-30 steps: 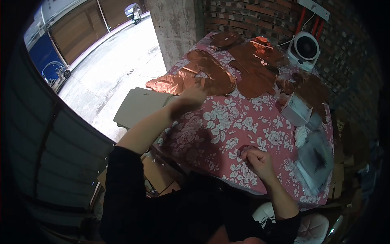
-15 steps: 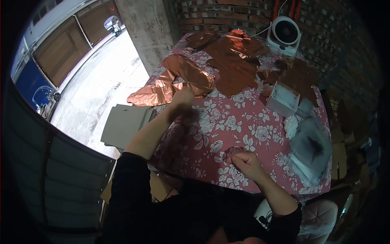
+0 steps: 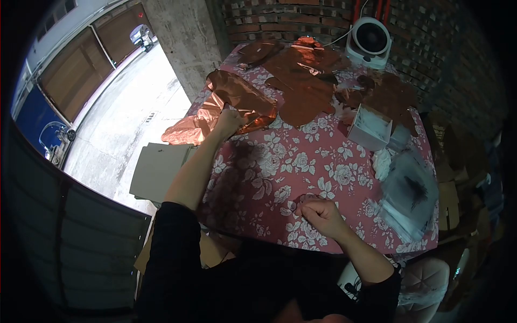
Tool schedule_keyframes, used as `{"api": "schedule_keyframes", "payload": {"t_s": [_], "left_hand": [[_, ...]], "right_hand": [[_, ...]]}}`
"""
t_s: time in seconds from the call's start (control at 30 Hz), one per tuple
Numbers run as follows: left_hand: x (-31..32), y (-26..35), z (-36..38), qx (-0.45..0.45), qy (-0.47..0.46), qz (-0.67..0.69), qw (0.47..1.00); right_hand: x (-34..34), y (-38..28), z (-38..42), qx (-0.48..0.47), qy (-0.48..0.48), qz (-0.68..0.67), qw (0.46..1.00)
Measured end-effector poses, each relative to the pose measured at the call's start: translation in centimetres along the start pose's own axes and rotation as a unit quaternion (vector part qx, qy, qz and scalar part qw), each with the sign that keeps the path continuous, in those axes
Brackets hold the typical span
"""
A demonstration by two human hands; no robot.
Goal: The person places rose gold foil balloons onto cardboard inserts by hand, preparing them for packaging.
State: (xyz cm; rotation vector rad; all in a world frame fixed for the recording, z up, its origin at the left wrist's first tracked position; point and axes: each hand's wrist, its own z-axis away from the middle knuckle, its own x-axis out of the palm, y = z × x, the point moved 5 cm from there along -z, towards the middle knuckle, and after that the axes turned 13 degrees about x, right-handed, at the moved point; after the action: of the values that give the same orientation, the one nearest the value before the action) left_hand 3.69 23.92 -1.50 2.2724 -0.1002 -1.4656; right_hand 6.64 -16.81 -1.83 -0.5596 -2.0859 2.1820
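Foil (image 3: 242, 91), copper-coloured and creased, lies at the far left of the flowered cloth (image 3: 291, 161), with its wrinkled end towards the left edge. The left hand (image 3: 229, 123) is at its near side, touching it or just above; I cannot tell whether the fingers are spread or have closed on it. The right hand (image 3: 323, 216) is over the near part of the cloth, narrow, its fingers curled in and the thumb against them; whether they pinch anything small is unclear.

From its folds and sharp glints, the foil looks thin, light and limp, probably a little slippery, and liable to crease or tear under a hard pull. Its wide part would be best taken flat between thumb and fingers at opposite edges, so the weight is shared and the middle does not sag. The wrinkled end would bunch easily, so a light pinch near its edge should suit it better than a fist.
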Motion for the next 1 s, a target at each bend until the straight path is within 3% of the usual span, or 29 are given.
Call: {"api": "schedule_keyframes", "payload": {"t_s": [0.03, 0.07, 0.13, 0.17, 0.2, 0.23, 0.27, 0.33, 0.43, 0.47, 0.53, 0.67, 0.73, 0.83, 0.9, 0.93, 1.0], "left_hand": [[0.3, 0.2, -0.6, 0.124, -0.036, -0.147, 0.981], [0.5, -1.5, -1.5, 0.106, -0.061, -0.164, 0.979], [-3.1, -2.5, -3.5, 0.073, 0.028, -0.184, 0.98], [-7.5, 1.7, -4.0, -0.043, 0.054, -0.22, 0.973], [-9.5, -0.2, -4.6, -0.023, 0.053, -0.214, 0.975], [-13.4, 0.3, -5.4, -0.083, 0.304, -0.18, 0.932], [-16.2, 2.9, -5.9, -0.048, 0.305, -0.259, 0.915], [-20.5, 7.7, -6.2, 0.002, 0.317, -0.286, 0.904], [-23.6, 10.0, -7.0, 0.076, 0.385, -0.227, 0.891], [-24.3, 10.5, -7.1, 0.077, 0.385, -0.228, 0.891], [-25.3, 12.7, -6.7, 0.164, 0.413, -0.257, 0.858], [-26.4, 17.0, -5.1, 0.212, 0.443, -0.265, 0.83], [-25.9, 20.0, -4.1, 0.305, 0.416, -0.279, 0.81], [-25.5, 22.5, -3.5, 0.342, 0.369, -0.208, 0.839], [-24.5, 25.8, -2.0, 0.388, 0.372, -0.188, 0.822], [-24.1, 27.3, -1.4, 0.393, 0.33, -0.134, 0.848], [-23.4, 30.4, 0.4, 0.399, 0.286, -0.073, 0.868]], "right_hand": [[0.0, -0.1, 0.0, -0.005, 0.003, 0.0, 1.0], [0.0, -0.2, 0.0, -0.011, 0.006, 0.001, 1.0], [-0.1, -0.2, 0.0, -0.02, 0.006, 0.001, 1.0], [-0.1, -0.2, 0.0, -0.027, 0.004, -0.002, 1.0], [-0.1, -0.3, 0.0, -0.027, 0.006, -0.001, 1.0], [-0.1, -0.3, 0.1, -0.015, 0.003, -0.006, 1.0], [-0.1, -0.3, 0.1, -0.004, -0.001, -0.012, 1.0], [0.0, 0.0, 0.1, -0.005, 0.0, -0.021, 1.0], [-0.1, -0.1, 0.0, 0.005, 0.0, -0.032, 0.999], [-0.1, -0.1, 0.0, 0.018, 0.0, -0.033, 0.999], [-0.1, 0.2, 0.0, 0.03, -0.001, -0.051, 0.998], [-0.4, -0.1, 0.3, 0.075, 0.009, -0.078, 0.994], [-0.8, -1.3, 0.6, 0.081, 0.029, -0.064, 0.994], [-1.7, -1.9, 0.0, 0.083, 0.043, -0.08, 0.992], [-3.3, -4.6, -0.1, -0.005, 0.168, 0.104, 0.98], [-3.9, -4.6, -0.7, -0.001, 0.172, 0.105, 0.98], [-5.7, -5.4, -1.5, -0.077, 0.269, 0.223, 0.934]]}}
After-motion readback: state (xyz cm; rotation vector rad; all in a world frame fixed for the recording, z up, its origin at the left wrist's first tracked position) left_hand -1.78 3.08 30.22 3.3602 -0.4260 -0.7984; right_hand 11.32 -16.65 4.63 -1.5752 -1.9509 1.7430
